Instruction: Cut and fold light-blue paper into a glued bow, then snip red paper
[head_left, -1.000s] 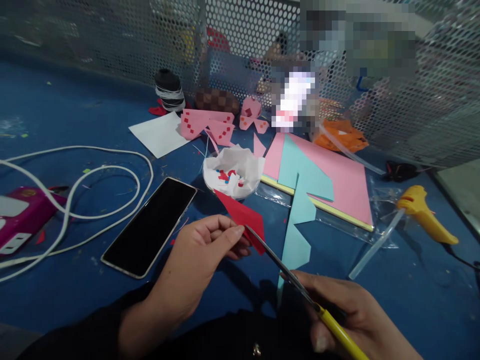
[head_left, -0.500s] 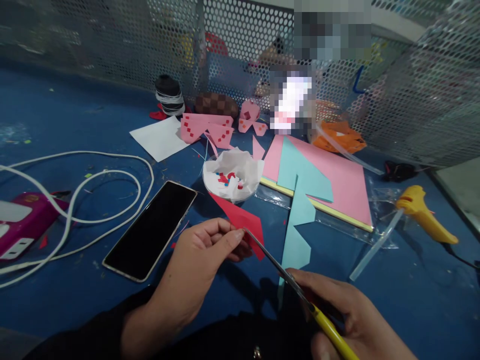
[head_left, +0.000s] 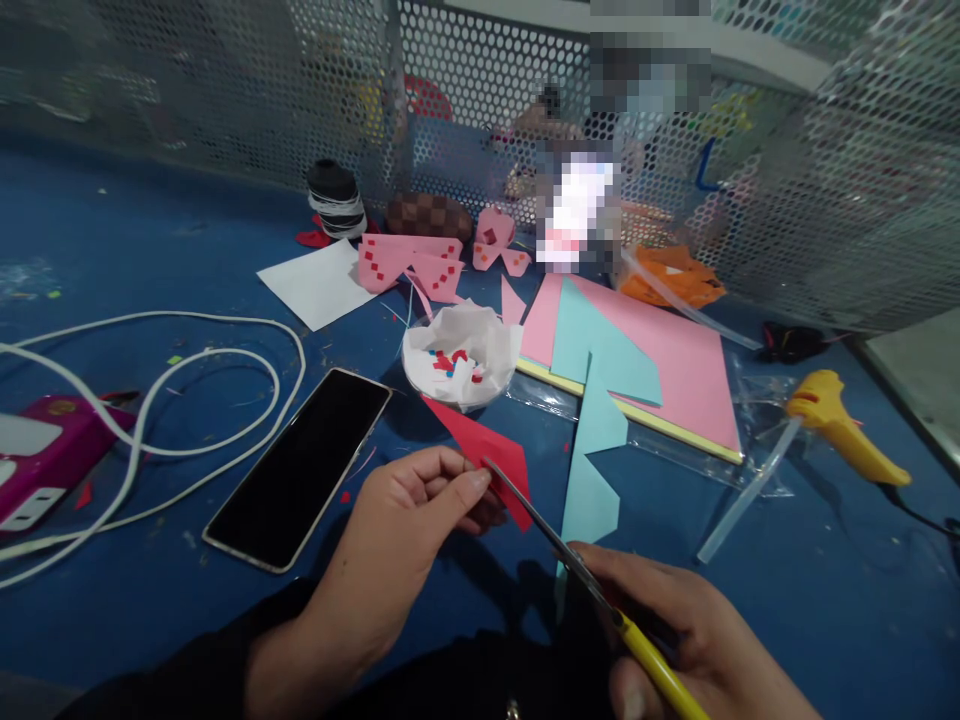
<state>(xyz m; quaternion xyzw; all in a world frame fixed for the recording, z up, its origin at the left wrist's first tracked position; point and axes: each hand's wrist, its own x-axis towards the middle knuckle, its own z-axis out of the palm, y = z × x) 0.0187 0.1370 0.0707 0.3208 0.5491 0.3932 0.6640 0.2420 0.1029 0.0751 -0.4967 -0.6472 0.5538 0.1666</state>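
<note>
Between thumb and fingers, my left hand [head_left: 420, 530] pinches a piece of red paper [head_left: 487, 440] above the blue table. My right hand [head_left: 675, 620] is closed on yellow-handled scissors [head_left: 577, 565], whose blades reach up and left across the red paper to near my left thumb. Just beyond the red paper, a bowl [head_left: 465, 345] lined with white tissue has small red and blue scraps in it. A light blue paper strip with notches [head_left: 592, 490] lies behind the scissors, partly over the stack of coloured sheets.
A black phone [head_left: 300, 465] and looped white cable [head_left: 217, 345] lie left, beside a magenta power block [head_left: 52, 455]. Pink paper sheets [head_left: 675, 365] lie right, near a yellow glue gun [head_left: 847, 420]. Pink paper cutouts [head_left: 412, 262] and a thread spool [head_left: 335, 197] stand by the mesh partition [head_left: 487, 60].
The view has shifted slightly. My left hand still pinches the red paper, and the scissor tips stay close to my thumb with hardly any movement.
</note>
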